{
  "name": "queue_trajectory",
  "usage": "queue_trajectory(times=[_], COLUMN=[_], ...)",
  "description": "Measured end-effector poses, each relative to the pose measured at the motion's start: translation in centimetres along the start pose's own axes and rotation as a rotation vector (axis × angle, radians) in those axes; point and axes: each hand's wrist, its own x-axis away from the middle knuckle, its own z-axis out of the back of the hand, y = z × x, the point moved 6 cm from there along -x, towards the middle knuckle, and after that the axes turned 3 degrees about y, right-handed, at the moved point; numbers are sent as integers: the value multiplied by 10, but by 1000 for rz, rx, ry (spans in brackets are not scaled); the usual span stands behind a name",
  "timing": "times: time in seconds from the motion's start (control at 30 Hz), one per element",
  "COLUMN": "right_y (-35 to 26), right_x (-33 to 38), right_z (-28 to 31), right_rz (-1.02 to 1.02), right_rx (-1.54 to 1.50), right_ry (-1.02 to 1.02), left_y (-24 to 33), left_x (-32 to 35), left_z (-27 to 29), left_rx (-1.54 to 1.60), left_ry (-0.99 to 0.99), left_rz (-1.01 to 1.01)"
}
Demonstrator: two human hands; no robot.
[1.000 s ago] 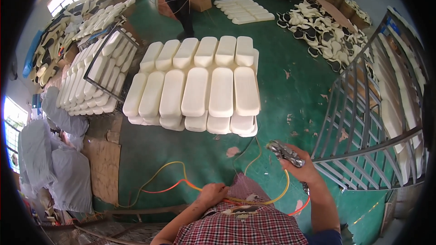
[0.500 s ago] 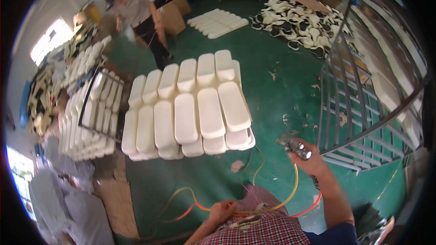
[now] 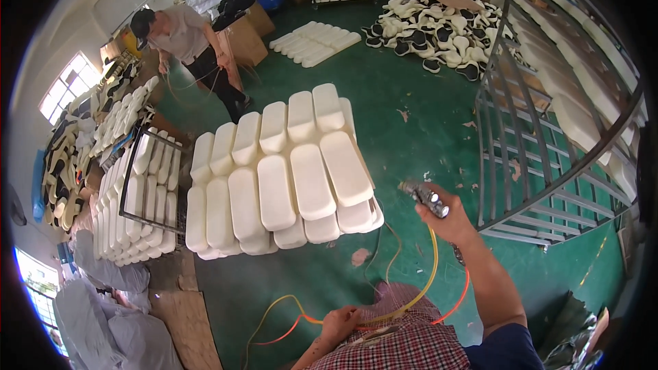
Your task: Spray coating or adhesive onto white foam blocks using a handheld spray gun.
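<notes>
A metal spray gun (image 3: 426, 199) is gripped in my right hand (image 3: 449, 220), held out over the floor to the right of a stack of white, rounded oblong foam pads (image 3: 277, 192). Its nozzle end points left toward the pads, with a gap between. A yellow hose (image 3: 434, 260) and an orange-red hose (image 3: 458, 310) run down from the gun area and across my waist. Closed around the hoses at my checked apron is my left hand (image 3: 339, 325). The pads lie in two rows on top, with more layers beneath; whatever supports them is hidden.
Right of me stands a grey metal rack (image 3: 541, 164) with pads on its upper shelves. A co-worker (image 3: 188, 44) holding a hose stands beyond the stack. At left are more stacked pads (image 3: 130, 223) and grey covered bundles (image 3: 116, 322). Black-and-white pieces (image 3: 435, 34) are heaped at the back.
My right hand has moved the spray gun left and slightly up, nearer the pads. My left hand stays on the hoses. The view has shifted slightly, and the co-worker's bent posture has changed a little.
</notes>
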Motion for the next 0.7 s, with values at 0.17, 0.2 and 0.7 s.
queue_trajectory(times=[0.17,0.2,0.7], right_y=[9,3,16], right_x=[22,34,77], right_z=[10,14,15], right_rz=[-40,-32,-167], right_rx=[-20,55,-70], right_ry=[-67,-118,-131], left_y=[4,3,14], left_x=[1,2,5], left_z=[4,2,0], left_rx=[-17,-10,-33], left_ry=[41,40,7], left_rz=[-23,-20,-95])
